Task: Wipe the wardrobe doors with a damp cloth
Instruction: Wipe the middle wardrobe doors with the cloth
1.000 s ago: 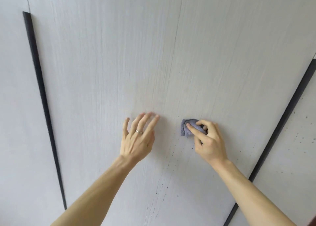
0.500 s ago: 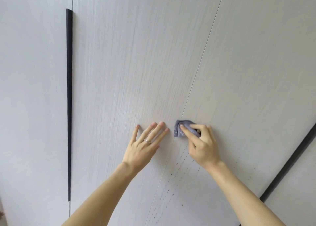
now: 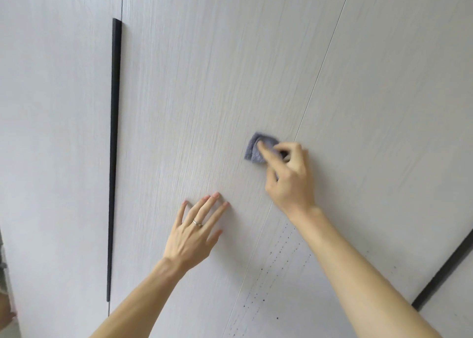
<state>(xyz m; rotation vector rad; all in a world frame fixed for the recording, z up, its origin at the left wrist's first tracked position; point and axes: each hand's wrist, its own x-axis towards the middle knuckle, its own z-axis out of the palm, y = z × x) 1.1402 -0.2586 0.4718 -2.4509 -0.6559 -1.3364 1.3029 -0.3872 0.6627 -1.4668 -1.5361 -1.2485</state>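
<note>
Right hand (image 3: 289, 176) has the little grey-blue cloth (image 3: 259, 148) bunched up small, fingers curled over it with the index finger (image 3: 265, 152) laid across the top pressing it flat onto the wardrobe door (image 3: 194, 94), so it's a closed pinch-and-press, not a flat palm. The cloth sits on the pale wood-grain panel just left of the thin seam (image 3: 317, 82) where this door meets the next one. Left hand (image 3: 194, 232) is empty, fingers spread and flat against the same door lower down, with a ring (image 3: 197, 223) on one finger; looks to me like it's bracing the panel so it doesn't flex or swing. If I were doing this bit, I'd open the cloth out more, since a wad that small only cleans a thin stripe per pass and you end up chasing streaks. Go with the grain in long up-down strokes, overlapping each one, and run right along the seam edge because grime likes to collect there. There's a scatter of dark specks (image 3: 273, 268) further down near the seam, so that patch probably needs firmer pressure. Can't tell from here how wet the cloth is. The black handle strip (image 3: 114, 158) off to the left is worth a pass too.
</note>
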